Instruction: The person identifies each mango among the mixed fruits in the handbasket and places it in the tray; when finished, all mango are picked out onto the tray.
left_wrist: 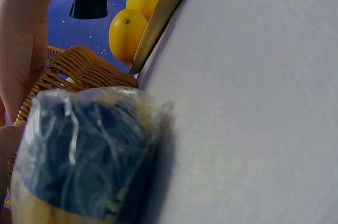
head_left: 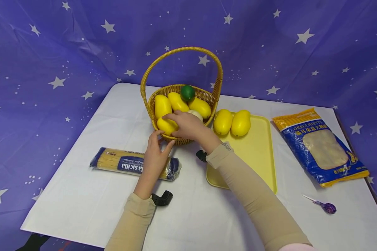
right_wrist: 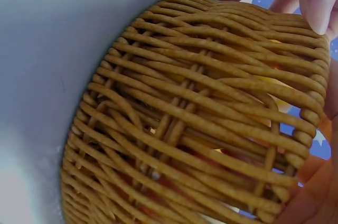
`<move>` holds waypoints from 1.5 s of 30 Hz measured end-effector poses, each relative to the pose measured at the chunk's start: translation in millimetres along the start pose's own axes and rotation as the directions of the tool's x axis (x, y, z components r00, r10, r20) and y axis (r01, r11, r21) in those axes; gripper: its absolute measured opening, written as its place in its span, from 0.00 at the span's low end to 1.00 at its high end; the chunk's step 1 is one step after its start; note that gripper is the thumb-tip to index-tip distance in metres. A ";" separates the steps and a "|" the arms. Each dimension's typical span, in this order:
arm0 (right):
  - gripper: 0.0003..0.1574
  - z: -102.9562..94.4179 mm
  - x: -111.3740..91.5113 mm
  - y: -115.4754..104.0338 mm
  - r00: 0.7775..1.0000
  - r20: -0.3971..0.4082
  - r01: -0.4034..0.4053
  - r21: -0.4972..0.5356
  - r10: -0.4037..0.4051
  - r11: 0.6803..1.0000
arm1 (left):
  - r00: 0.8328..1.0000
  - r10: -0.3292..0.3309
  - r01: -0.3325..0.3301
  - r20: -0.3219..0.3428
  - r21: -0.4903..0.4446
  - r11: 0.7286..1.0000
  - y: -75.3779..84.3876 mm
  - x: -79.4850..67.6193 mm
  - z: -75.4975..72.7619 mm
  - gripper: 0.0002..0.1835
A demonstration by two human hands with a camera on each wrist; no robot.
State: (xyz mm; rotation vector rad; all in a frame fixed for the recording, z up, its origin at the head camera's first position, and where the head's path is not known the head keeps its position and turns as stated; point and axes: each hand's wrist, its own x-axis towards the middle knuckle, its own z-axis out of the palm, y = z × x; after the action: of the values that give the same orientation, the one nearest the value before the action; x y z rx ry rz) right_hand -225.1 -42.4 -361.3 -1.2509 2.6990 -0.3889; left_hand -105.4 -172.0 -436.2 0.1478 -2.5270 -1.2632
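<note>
The front mango (head_left: 165, 125) sits in the basket (right_wrist: 200, 84), the right hand (head_left: 190, 124) curled round it; the left hand (head_left: 154, 152) — thumb and fingers spread — touches the basket's near side, probably for steadiness. Two mangoes (head_left: 222, 122) lie on the tray (head_left: 257, 150).

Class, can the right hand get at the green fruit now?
Probably yes: the green fruit sits uncovered in the basket, though the right hand would first have to release a yellow fruit.

Your wht counter (head_left: 81, 202) is carrying a wicker bskt (right_wrist: 190, 109) w/ a ylw tray (head_left: 259, 157) sitting beside it; a pasta pkt (head_left: 130, 162) is lying L, an orecchiette bag (head_left: 325, 150) & lollipop (head_left: 329, 208) R.
</note>
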 end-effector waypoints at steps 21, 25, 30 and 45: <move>0.42 -35.5 -40.6 7.7 0.924 -0.346 -0.036 0.345 0.163 0.938 | 0.999 -0.033 0.034 0.011 -0.030 0.999 1.5 -0.1 1.0 0.30; 0.42 -39.5 -55.9 14.7 0.888 -0.397 -0.036 0.440 0.231 0.897 | 0.999 -0.041 0.042 0.020 -0.029 0.999 1.9 -0.3 1.6 0.30; 0.42 -46.3 -78.7 24.9 0.844 -0.431 -0.044 0.535 0.318 0.844 | 0.999 -0.046 0.047 0.023 -0.033 0.998 2.6 -0.5 1.0 0.30; 0.42 -48.4 -140.6 66.7 0.718 -0.450 -0.146 0.648 0.531 0.747 | 0.997 -0.065 0.067 0.036 -0.063 0.996 1.8 -0.9 2.6 0.32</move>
State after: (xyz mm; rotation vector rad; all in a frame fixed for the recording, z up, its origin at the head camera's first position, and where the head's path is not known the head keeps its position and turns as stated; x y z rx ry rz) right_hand -194.5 114.9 -331.7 -0.4271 2.8172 -1.6606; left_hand -105.3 -168.7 -436.5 0.1982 -2.5259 -1.3819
